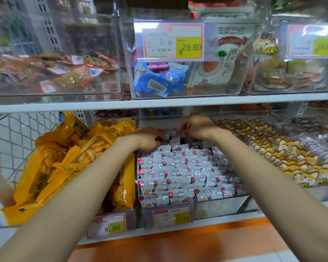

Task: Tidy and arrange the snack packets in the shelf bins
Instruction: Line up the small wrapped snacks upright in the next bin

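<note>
1. Mid-tidy: left hand [148, 138] and right hand [195, 125] both curled into the rear rows of balloon-print packets [178, 173] in the middle bin [222, 205], pinching a few apiece.
2. Next, probably: squaring those packets flush with the neat front rows — light grip needed.
3. Readable: "¥29.80" tag [189, 47] above, "8.90" tag [112, 227] lower left.

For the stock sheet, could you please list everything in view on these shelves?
white packets: many, white with red balloons, lower centre bin
yellow packets: many, yellow-orange, lower left bin
fox-print packets: many, yellow and white, lower right bin
blue packets: several, blue, upper centre bin
red-edged packets: several, red and clear, upper left bin
price tags: four, white, red and yellow, bin fronts
shelf board: one, white, between bin rows
left hand: one, gripping white packets, centre bin rear
right hand: one, gripping white packets, beside it
</note>
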Tool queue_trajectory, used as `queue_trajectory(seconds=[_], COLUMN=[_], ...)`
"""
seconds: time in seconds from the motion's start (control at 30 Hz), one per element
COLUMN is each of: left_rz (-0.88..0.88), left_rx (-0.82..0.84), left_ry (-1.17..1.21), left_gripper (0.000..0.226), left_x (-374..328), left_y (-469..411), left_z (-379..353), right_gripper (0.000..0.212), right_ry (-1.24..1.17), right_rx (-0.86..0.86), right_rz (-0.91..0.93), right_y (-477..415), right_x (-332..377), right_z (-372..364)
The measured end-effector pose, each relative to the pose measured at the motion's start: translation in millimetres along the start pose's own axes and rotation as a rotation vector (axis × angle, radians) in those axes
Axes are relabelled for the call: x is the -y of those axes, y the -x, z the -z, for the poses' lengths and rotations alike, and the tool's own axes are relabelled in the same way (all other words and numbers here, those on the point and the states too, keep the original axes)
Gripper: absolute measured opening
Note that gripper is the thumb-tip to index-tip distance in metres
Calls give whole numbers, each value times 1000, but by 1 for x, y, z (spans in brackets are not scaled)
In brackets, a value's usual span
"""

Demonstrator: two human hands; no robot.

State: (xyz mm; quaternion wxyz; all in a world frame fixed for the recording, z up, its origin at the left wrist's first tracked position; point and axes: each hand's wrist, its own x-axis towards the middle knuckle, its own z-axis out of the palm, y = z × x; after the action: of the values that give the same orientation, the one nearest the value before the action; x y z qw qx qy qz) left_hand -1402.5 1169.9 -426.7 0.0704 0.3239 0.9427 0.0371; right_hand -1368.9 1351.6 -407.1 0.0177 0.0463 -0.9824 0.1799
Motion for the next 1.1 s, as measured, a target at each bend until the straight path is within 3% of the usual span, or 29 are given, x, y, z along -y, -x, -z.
queue_trajectory(seconds=[0.17, 0.37, 0.63, 0.93, 1.1], left_rz=[16, 51, 24, -38, -62], left_rx=[-161, 6, 68, -81, -18], left_ry=[92, 118, 0, 197, 109], left_gripper=[31, 52, 59, 48, 44], left_x=[-8, -23, -28, -24, -30], left_y=[-13, -33, -50, -46, -45], left_z=[-5, -11, -11, -12, -9], right_gripper=[22, 26, 26, 13, 14], right_ry=[46, 334, 404, 365, 10], right_rx=[196, 92, 52, -45, -1], right_rz=[-25, 80, 158, 147, 54], right_y=[7, 8, 11, 11, 6], right_x=[-6, -12, -16, -18, -26], right_z=[0, -12, -14, -21, -4])
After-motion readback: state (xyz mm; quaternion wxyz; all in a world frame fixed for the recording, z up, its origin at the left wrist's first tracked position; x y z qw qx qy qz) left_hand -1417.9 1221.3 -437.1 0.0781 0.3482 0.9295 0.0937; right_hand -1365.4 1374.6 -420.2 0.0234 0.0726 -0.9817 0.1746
